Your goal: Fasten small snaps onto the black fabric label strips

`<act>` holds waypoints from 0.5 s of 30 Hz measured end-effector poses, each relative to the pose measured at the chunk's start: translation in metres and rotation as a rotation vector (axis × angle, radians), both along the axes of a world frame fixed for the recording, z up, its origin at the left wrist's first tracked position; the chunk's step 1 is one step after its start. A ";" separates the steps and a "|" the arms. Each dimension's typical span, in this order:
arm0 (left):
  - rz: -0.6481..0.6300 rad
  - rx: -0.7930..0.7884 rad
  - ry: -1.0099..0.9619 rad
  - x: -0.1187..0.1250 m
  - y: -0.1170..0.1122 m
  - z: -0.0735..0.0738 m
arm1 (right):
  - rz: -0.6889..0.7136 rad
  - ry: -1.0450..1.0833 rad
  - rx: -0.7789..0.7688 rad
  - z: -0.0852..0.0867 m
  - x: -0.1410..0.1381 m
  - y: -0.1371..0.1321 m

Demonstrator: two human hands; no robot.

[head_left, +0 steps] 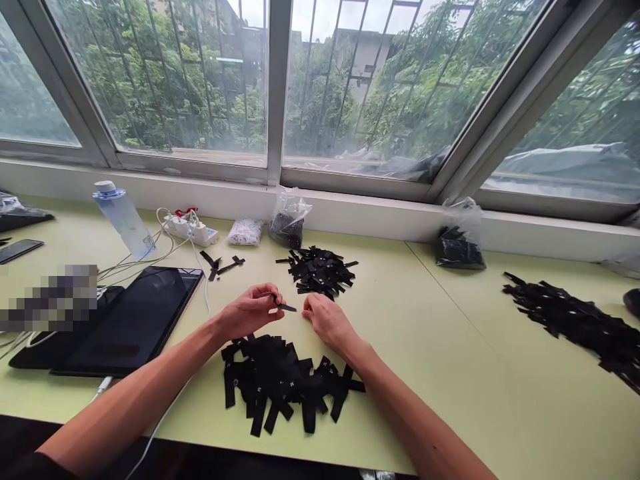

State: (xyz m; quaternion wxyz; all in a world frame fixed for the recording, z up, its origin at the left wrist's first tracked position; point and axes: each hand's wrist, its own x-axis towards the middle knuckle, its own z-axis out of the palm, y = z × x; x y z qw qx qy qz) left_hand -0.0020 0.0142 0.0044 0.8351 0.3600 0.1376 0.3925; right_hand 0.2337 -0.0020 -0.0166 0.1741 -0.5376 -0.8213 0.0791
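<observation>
The hands meet at the frame's centre, the left hand (pixel 250 312) pinching a black strip (pixel 284 307) while the right hand (pixel 325 319), fingers curled and empty, reaches for its free end above the near pile of strips (pixel 285 383) on the desk (pixel 425 333), so folding it seems the step underway.
</observation>
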 end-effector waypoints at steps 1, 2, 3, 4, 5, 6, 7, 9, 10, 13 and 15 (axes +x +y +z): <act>-0.003 -0.009 -0.013 -0.001 0.000 0.001 | 0.004 -0.003 0.001 0.001 0.000 -0.001; -0.008 -0.018 -0.025 -0.001 0.000 0.002 | 0.008 -0.008 0.005 0.001 0.000 -0.002; -0.014 -0.028 -0.035 -0.002 0.000 0.003 | 0.011 -0.013 0.012 0.002 -0.001 -0.002; -0.024 -0.037 -0.044 -0.002 -0.001 0.003 | 0.014 -0.017 0.019 0.003 -0.001 -0.003; -0.036 -0.046 -0.050 -0.003 -0.001 0.004 | 0.016 -0.020 0.026 0.003 -0.002 -0.004; -0.049 -0.056 -0.055 -0.003 -0.001 0.004 | 0.017 -0.021 0.033 0.004 -0.003 -0.005; -0.061 -0.065 -0.059 -0.003 -0.001 0.005 | 0.019 -0.022 0.038 0.005 -0.004 -0.005; -0.082 -0.084 -0.065 -0.004 -0.002 0.006 | 0.019 -0.026 0.050 0.005 -0.005 -0.006; -0.092 -0.090 -0.066 -0.004 -0.003 0.006 | 0.019 -0.031 0.055 0.005 -0.006 -0.006; -0.118 -0.100 -0.054 -0.003 -0.005 0.007 | 0.025 -0.049 0.075 0.005 -0.007 -0.007; -0.132 -0.103 -0.032 -0.002 -0.006 0.007 | 0.024 -0.056 0.086 0.005 -0.008 -0.007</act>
